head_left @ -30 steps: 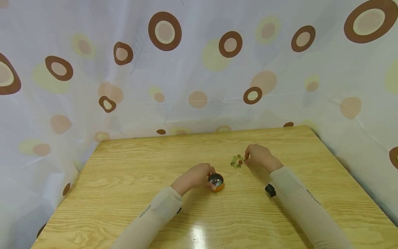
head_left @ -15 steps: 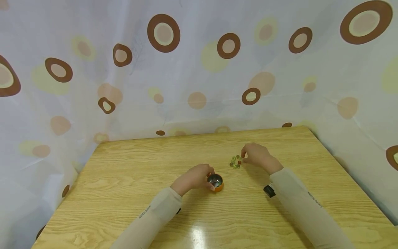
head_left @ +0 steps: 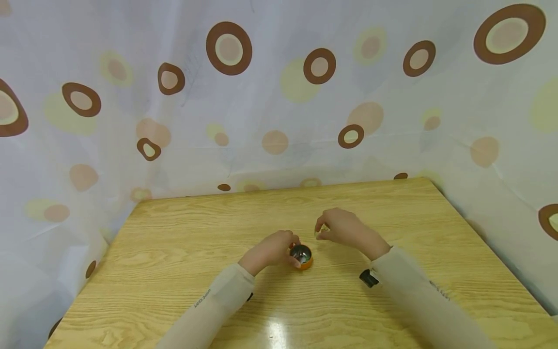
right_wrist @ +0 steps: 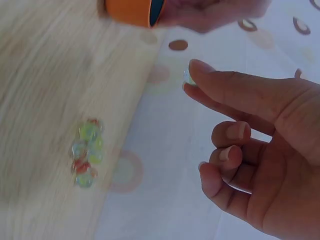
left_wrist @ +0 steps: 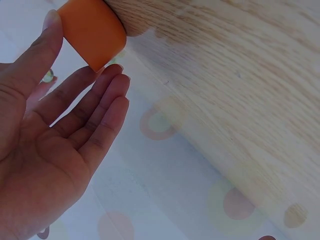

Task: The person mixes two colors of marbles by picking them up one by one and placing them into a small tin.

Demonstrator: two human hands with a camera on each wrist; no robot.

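A small round orange bowl (head_left: 307,264) with a shiny dark inside stands on the table. My left hand (head_left: 274,248) grips its rim between thumb and fingers; in the left wrist view the thumb lies on one side of the orange bowl (left_wrist: 95,35) and fingertips touch the other. To the right of the bowl, my right hand (head_left: 344,229) is held above the table. It pinches a clear glass marble (right_wrist: 188,76) between thumb and index finger, its other fingers curled. Several glass marbles (right_wrist: 85,150), greenish, clear and reddish, lie clustered on the table; in the head view that hand mostly hides them.
The wood-grain table (head_left: 196,232) reaches back to a white curtain (head_left: 261,97) with brown, peach and yellow spots, which also hangs along both sides. A black wrist device (head_left: 368,278) is strapped at my right sleeve (head_left: 418,286).
My right hand has left the marble cluster and come left and nearer to the bowl, carrying a marble. The left hand keeps its hold on the bowl in the same place.
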